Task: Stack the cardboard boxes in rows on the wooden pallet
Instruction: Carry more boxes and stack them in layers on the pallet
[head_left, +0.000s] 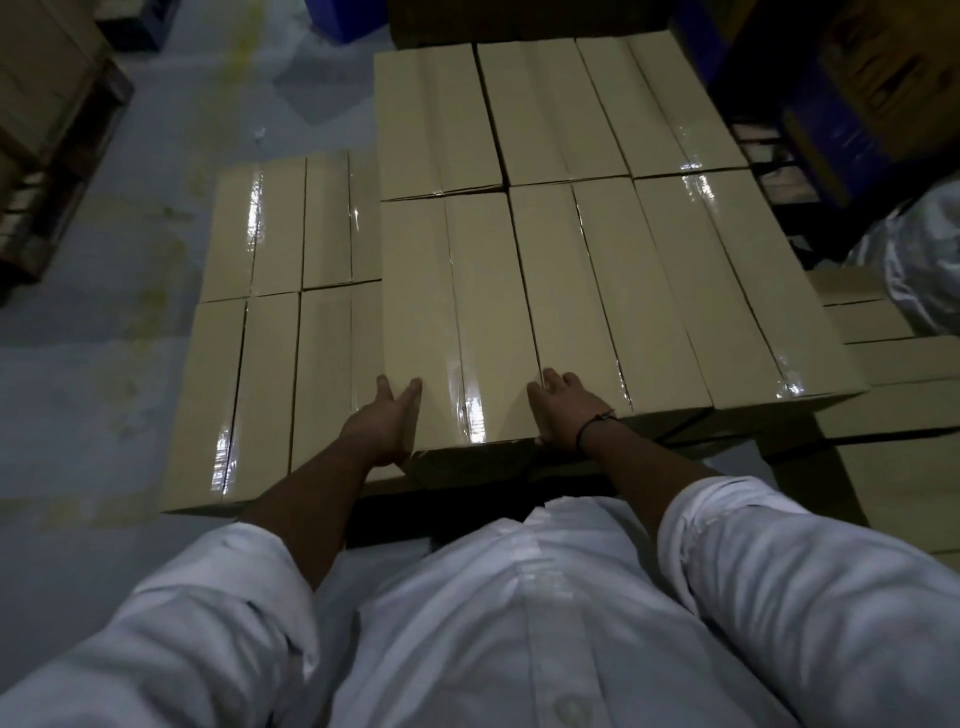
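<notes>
**Boxes Rise in Rows on a Warehouse Floor**

A pale grey floor (104, 364), streaked with yellow marks, spreads around a block of taped cardboard boxes (597, 234) packed edge to edge. The top tier holds six long cartons in two rows of three, with glossy tape running down each lid. A lower tier (270, 312) of four cartons sits against its left side, one level down. Whatever carries the stack is hidden beneath it. More flat cartons (893, 364) lie lower to the right, and another loaded wooden pallet (57, 182) stands at the far left, well apart.

The person, in a white shirt (493, 623) with the sleeves pushed up, leans over the near-left box (467, 312) of the top tier, which lies flush with its neighbours. The left hand (382, 423) presses flat against the carton's left side at the near corner, thumb lying on the lid. The right hand (566, 410) rests at the carton's right edge, fingers straight and laid across the seam with the next box. Neither hand curls around anything. A dark band (592, 423) circles the right wrist.
</notes>
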